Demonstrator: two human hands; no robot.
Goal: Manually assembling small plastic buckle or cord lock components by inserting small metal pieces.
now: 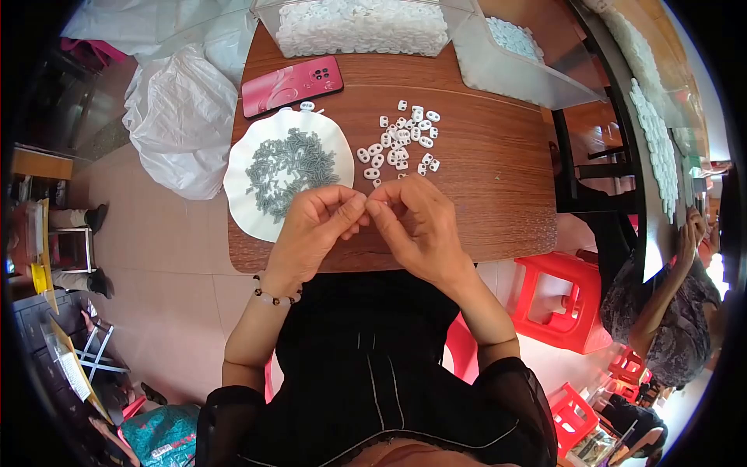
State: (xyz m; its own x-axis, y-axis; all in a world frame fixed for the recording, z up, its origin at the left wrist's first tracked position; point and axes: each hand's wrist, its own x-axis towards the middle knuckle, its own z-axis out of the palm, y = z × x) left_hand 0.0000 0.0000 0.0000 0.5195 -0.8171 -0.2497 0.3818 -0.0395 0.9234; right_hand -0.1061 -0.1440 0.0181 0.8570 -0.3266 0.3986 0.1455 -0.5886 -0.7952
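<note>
My left hand [317, 233] and my right hand [424, 226] meet fingertip to fingertip above the near part of the wooden table [482, 171]. Both are closed in a pinch, and whatever lies between the fingertips is too small or hidden to name. Just beyond my left hand is a white wavy-rimmed plate [240, 167], partly covered by that hand. It bears a heap of thin grey rod-like pieces [296, 159], too small to tell whether they are screws or springs. Past my right hand, small white plastic pieces with two dark holes [401, 136] lie scattered.
A pink phone [292, 87] lies behind the plate. Clear bins of white pieces [362, 27] [506, 70] stand along the far edge. A white plastic bag [183, 124] is at the left, a red stool [556, 303] at the right. Another person [669, 311] sits at a table further right.
</note>
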